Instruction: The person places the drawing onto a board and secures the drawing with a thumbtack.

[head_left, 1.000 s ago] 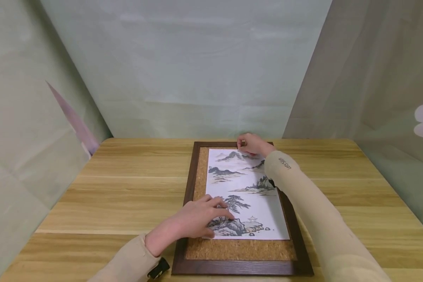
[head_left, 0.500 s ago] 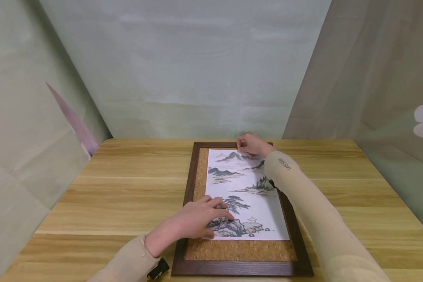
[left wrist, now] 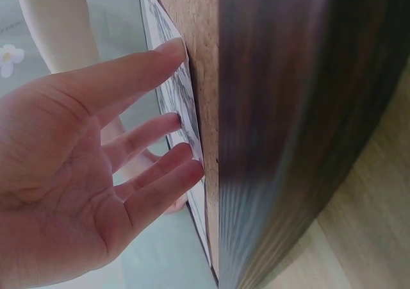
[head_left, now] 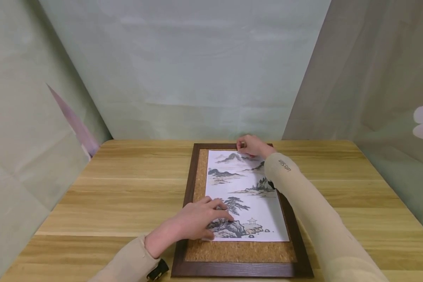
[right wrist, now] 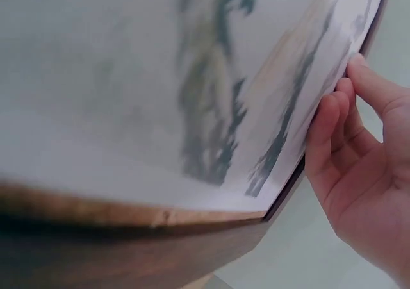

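Note:
A sheet of paper printed with an ink landscape [head_left: 264, 209] lies on a cork board [head_left: 241, 250] with a dark brown wooden frame [head_left: 242, 269]. My left hand [head_left: 199, 217] rests on the sheet's lower left part, its fingers spread over the rocks and pine tree. In the left wrist view, the thumb [left wrist: 170, 53] touches the paper near its edge. At the top edge of the sheet, my right hand [head_left: 252, 145] has thumb and fingertips brought together against the paper. I cannot tell what small thing is between these fingertips.
The board stands on a light wood-grain table [head_left: 127, 196], near its far edge. A pale green cloth [head_left: 197, 70] hangs behind and on both sides. The right forearm's beige sleeve [head_left: 313, 211] passes over the frame's right side.
Both hands keep their places on the paper, and the sheet has not moved. The head view has tilted up very slightly.

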Action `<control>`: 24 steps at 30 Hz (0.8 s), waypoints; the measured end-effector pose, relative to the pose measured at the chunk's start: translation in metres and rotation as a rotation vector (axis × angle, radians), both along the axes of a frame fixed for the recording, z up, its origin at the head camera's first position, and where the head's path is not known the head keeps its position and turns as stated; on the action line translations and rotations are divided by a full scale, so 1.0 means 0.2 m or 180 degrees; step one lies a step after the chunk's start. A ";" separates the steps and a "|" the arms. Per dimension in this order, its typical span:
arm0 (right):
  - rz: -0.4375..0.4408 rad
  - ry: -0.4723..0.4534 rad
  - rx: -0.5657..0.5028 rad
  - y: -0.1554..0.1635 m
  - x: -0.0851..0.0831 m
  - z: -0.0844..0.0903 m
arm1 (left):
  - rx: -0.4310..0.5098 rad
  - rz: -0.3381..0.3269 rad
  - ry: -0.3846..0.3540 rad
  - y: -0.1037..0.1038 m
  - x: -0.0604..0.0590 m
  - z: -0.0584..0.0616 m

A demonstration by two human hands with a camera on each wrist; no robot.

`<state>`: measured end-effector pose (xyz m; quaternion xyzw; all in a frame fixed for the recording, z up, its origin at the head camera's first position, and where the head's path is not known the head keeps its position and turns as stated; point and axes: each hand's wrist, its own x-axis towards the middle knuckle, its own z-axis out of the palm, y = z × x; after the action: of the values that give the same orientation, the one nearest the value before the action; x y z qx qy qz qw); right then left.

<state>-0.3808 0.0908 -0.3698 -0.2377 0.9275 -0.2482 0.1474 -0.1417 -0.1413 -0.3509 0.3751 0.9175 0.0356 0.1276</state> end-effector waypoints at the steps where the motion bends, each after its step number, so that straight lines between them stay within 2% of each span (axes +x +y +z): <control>1: 0.0005 -0.0007 -0.0001 0.00 0.00 0.00 | 0.0000 -0.0003 -0.0006 0.00 0.00 0.00; 8: 0.0010 -0.0123 -0.0067 0.00 0.02 0.00 | 0.0021 -0.0043 -0.0021 0.00 0.00 -0.02; 19: -0.0075 -0.0123 -0.0238 0.03 0.01 -0.02 | 0.0060 -0.0155 0.0060 0.00 -0.04 -0.04; 24: -0.0145 0.0066 -0.0491 0.05 0.02 -0.03 | 0.0207 -0.0215 0.0156 -0.03 -0.08 -0.06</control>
<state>-0.3761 0.0999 -0.3750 -0.2298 0.9123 -0.3196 0.1133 -0.1584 -0.1478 -0.3624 0.4105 0.9055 0.0518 0.0939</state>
